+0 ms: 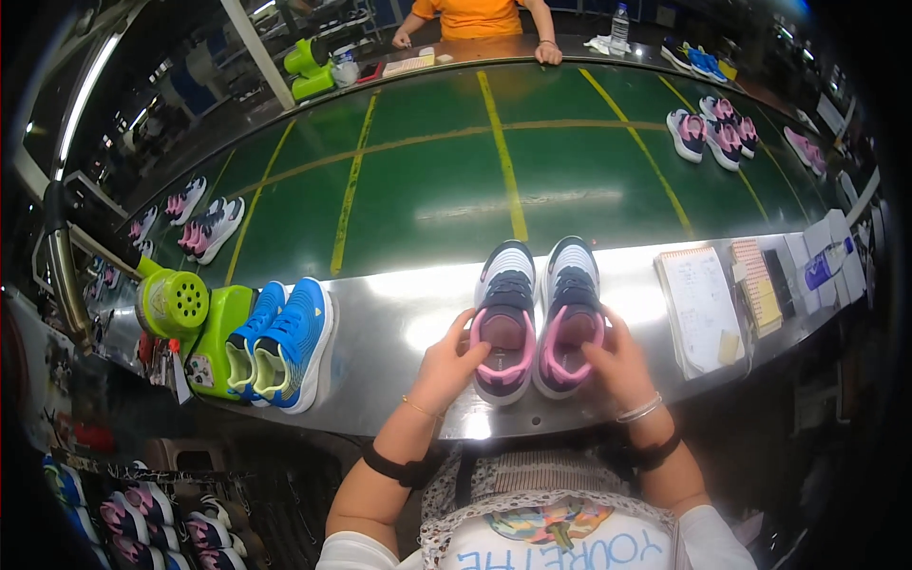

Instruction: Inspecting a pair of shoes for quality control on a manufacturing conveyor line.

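Observation:
Side by side on the metal ledge in front of me stand two navy and white sneakers with pink collars, toes pointing away. My left hand [450,361] is closed on the heel opening of the left sneaker [507,292], thumb at the inner edge of the collar. The right sneaker [571,282] is gripped the same way by my right hand [619,365], its thumb reaching into the opening. Both shoes are upright, close together. A pair of blue sneakers [302,332] with lime linings stands further left on the ledge.
A green device [220,332] stands beside the blue sneakers. Notebooks [705,309] and a bottle [828,266] lie at right. Across the green belt [418,171], more pink and navy sneakers [686,135] sit at both ends. A person in orange [465,19] is opposite. Shoes fill a rack [142,513] lower left.

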A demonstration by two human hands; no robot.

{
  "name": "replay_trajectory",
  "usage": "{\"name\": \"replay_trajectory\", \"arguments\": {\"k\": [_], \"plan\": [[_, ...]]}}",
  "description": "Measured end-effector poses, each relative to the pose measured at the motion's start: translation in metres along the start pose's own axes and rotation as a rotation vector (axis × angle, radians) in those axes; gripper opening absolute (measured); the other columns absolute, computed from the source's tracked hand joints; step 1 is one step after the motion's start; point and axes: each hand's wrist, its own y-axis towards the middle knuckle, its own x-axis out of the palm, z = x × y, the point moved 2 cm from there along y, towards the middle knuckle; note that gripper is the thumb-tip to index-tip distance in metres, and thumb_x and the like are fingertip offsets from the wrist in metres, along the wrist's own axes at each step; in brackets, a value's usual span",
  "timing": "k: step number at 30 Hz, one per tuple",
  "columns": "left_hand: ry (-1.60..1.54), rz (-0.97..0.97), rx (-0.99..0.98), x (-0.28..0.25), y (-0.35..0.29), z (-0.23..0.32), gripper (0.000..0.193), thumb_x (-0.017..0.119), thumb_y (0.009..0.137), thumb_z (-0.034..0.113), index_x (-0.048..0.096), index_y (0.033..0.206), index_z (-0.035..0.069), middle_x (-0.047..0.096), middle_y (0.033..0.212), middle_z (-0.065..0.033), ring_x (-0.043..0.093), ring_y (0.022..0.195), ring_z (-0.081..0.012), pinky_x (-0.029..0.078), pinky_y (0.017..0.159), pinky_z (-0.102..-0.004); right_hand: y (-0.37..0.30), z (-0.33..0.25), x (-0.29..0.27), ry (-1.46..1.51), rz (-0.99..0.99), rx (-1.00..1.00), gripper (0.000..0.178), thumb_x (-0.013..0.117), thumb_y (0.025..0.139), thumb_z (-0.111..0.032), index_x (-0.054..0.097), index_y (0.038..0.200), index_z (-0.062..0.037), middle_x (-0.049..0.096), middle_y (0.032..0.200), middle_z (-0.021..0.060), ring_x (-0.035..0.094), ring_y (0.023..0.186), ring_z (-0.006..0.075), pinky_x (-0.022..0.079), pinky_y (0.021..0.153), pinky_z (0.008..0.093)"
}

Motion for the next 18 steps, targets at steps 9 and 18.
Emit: {"name": "replay_trajectory", "arguments": {"k": [9, 18], "plan": [[-0.959, -0.145, -0.037, 0.020, -0.010, -0.013, 0.038, 0.045, 0.092, 0.013, 0.044, 0.128, 0.002, 0.053, 0.124, -0.0109, 0.054, 0.111, -0.0237, 0.045, 0.094, -0.0356, -0.004, 0.047, -0.006, 0.994, -0.056, 0.187, 0.038, 0.044, 0.085, -0.005, 0.046, 0.123, -0.0006, 0.059, 0.111, 0.0113, 0.060, 0.097, 0.0199, 0.049, 0.084, 0.0315], [-1.065, -0.291, -0.054, 0.031, -0.007, -0.014, 0.045, 0.043, 0.096, 0.023, 0.034, 0.135, 0.003, 0.046, 0.131, -0.0073, 0.048, 0.117, -0.0193, 0.039, 0.099, -0.0323, -0.005, 0.040, -0.002, 0.748, -0.076, 0.077, 0.035, 0.043, 0.089, -0.006, 0.047, 0.123, 0.0012, 0.058, 0.115, 0.0130, 0.060, 0.102, 0.0203, 0.049, 0.087, 0.0318]]}}
